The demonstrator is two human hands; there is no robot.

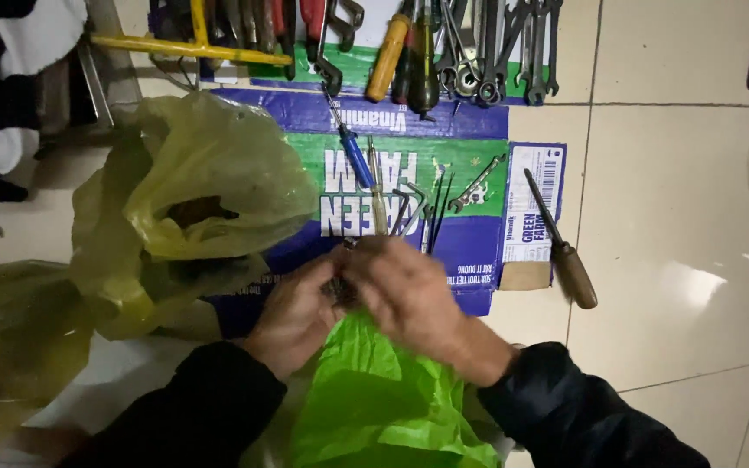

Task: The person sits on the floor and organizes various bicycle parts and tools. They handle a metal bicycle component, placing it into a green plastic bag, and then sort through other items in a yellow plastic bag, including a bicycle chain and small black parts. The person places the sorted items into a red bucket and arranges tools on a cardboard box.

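Seen from above, two hands in dark sleeves are meeting over a tiled floor. The left hand (296, 312) and the right hand (405, 295) are pressing together around a small dark object (341, 290); motion blur is hiding what it is and how firmly either hand is gripping it. Directly below the hands, a bright green plastic bag (374, 407) is lying crumpled. To the left, a yellowish translucent bag (192, 191) is bulging open, partly covering a flattened cardboard box (478, 251). On the cardboard, a blue-handled screwdriver (355, 156), a small wrench (476, 184) and a wooden-handled tool (565, 251) are lying near the hands. Along the top edge, a row of wrenches and pliers (487, 52) is resting.
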